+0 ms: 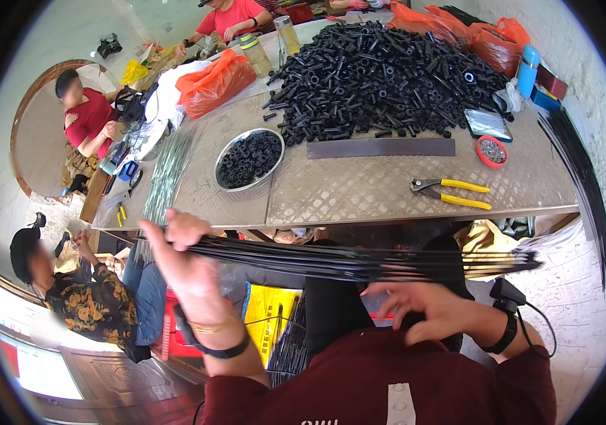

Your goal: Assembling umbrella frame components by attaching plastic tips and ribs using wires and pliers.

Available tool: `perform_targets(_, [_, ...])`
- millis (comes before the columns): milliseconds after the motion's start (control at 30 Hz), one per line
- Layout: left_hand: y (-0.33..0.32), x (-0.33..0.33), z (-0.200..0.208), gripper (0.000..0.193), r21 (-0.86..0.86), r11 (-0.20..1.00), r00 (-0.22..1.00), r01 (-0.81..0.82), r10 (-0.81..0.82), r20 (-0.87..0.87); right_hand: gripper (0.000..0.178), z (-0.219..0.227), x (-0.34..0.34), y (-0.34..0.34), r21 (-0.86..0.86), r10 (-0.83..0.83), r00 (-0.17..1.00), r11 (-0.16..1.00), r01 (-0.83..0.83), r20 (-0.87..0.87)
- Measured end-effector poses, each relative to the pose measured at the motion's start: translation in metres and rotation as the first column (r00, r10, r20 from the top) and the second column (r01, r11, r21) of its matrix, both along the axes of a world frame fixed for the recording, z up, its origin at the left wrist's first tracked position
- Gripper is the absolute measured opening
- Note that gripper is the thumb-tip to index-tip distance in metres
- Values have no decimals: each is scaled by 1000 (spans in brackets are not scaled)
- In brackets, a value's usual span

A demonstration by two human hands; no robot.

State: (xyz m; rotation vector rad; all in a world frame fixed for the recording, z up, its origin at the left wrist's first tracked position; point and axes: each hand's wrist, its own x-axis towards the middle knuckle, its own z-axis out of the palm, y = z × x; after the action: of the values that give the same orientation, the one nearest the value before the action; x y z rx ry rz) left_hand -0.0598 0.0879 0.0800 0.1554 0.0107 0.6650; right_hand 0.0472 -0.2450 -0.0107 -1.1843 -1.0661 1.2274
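Note:
My left hand [191,265] is closed around one end of a bundle of long thin black rods [359,262]. The bundle stretches sideways to the right above my lap, in front of the table's near edge. Below its right half is my right hand [427,312], its fingers spread and slightly blurred. It looks close to the rods, but I cannot tell whether it touches them. On the table, end-cutting pliers with yellow handles [455,193] lie beyond the bundle, near a flat dark metal strip [381,147].
A large heap of short black tubular parts [388,85] covers the table's far side. Nearby are an oval metal dish of black rings [250,159], thin silvery rods [172,177] and a red bowl of small metal pieces [491,151]. More black rods [586,184] lean at right. Co-workers sit left and behind.

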Motion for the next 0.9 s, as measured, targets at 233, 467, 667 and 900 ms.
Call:
perform_targets(233, [-115,28,-92,42,-36,791,607,611,-497,-620,43,73,13,-41,403,-672,741,684,608,22])
perform_targets(467, [-142,35,-78,30,815,356,886,457,-261,-383,40,5,21,19,-86,-311,583,829,553,751])
perform_targets(667, [-139,46,-77,17,906,256,938,337,-170,-301,50,-46,15,44,-165,-208,664,876,453,718])
perform_targets(900, [-121,53,-96,14,733,393,784,555,-543,-301,32,-26,35,33,65,-235,948,965,255,-216])
